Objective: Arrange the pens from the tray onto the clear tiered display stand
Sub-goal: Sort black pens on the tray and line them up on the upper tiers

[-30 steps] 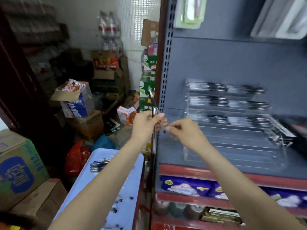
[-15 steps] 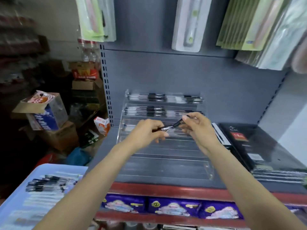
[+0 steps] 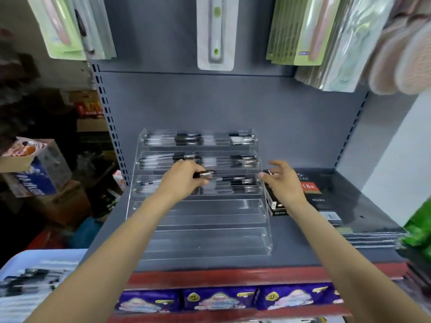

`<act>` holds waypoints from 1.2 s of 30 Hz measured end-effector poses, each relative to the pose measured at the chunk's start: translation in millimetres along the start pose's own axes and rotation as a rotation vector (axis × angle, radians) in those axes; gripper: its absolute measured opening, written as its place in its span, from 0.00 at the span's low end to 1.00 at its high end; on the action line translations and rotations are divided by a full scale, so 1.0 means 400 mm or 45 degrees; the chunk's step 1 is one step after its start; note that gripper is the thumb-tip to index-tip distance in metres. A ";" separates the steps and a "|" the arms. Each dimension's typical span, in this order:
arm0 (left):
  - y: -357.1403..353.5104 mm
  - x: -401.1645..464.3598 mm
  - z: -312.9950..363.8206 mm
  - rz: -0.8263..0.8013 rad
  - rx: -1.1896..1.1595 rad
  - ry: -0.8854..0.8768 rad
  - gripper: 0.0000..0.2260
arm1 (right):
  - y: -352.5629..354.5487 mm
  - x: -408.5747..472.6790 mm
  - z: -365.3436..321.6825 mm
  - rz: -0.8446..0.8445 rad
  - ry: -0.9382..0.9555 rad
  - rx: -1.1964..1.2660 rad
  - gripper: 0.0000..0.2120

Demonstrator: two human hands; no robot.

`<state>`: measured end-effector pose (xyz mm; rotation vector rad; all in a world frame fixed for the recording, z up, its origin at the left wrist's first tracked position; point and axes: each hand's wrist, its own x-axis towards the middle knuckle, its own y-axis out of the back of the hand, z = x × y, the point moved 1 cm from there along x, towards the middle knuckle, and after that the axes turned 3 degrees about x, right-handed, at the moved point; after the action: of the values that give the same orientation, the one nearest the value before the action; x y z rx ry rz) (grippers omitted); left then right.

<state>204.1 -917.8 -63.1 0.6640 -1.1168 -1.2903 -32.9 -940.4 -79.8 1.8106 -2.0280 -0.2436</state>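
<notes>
A clear tiered display stand point(image 3: 200, 238) stands on the grey shelf. Its upper three tiers hold rows of black-and-clear pens point(image 3: 240, 159); the lower tiers are bare. My left hand point(image 3: 184, 179) grips a pen point(image 3: 205, 174) over the left half of the third tier, the pen's dark end sticking out to the right. My right hand point(image 3: 282, 183) hovers beside the stand's right edge with fingers spread and holds nothing. A pale blue tray point(image 3: 35, 259) with more pens point(image 3: 28, 278) lies at the lower left.
Black diary boxes point(image 3: 326, 201) lie on the shelf right of the stand. Packaged goods hang from the back panel above. Cardboard boxes pile up on the floor at the left. A red shelf edge point(image 3: 221, 277) runs in front, with purple packs below.
The view swung right to face the stand. My right hand let go of the pen and moved right. My left hand carried the pen down to the third tier.
</notes>
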 end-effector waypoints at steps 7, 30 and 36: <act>-0.028 0.026 0.028 -0.101 -0.073 0.006 0.05 | -0.021 0.001 0.011 -0.093 -0.018 0.016 0.23; -0.017 -0.008 0.025 0.077 -0.247 -0.082 0.06 | 0.015 0.016 -0.011 -0.102 0.199 0.101 0.05; -0.045 0.000 0.022 0.107 -0.133 -0.017 0.08 | 0.007 0.019 0.007 -0.054 0.280 -0.269 0.07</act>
<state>188.7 -919.8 -76.0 0.5263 -1.0690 -1.2734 -37.4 -947.6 -79.9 1.6722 -1.7457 -0.2496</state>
